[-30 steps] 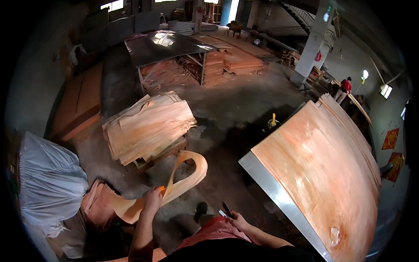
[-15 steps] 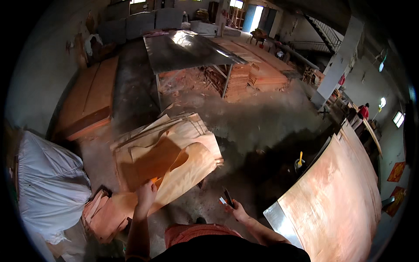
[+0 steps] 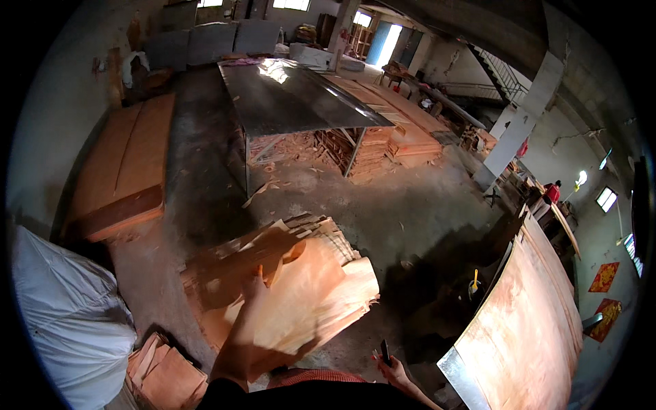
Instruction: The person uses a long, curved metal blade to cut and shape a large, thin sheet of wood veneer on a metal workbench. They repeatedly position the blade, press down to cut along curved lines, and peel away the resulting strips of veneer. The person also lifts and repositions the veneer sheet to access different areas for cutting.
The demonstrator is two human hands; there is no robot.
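My left hand [image 3: 255, 285] reaches over a loose pile of thin wood veneer sheets [image 3: 328, 273] in front of me. Its fingers look closed on a curled veneer sheet [image 3: 311, 263], with a small orange bit at the fingertips that I cannot make out. Low in the view, right of the pile, my right hand [image 3: 394, 373] is closed around a narrow dark tool [image 3: 386, 351] that points up and away; its kind is not clear. The right hand is apart from the sheets.
A large curved veneer stack [image 3: 519, 314] stands at right, beside a container with a yellow handle [image 3: 475, 279]. At left are a white sack [image 3: 68, 314], reddish veneer scraps [image 3: 167, 372] and a low board stack [image 3: 123, 157]. Ahead stands a dark-topped table [image 3: 294, 102].
My left hand has moved forward and slightly right, and the curled sheet has shifted right across the pile. My right hand has gone lower and right with the dark tool. The view has shifted.
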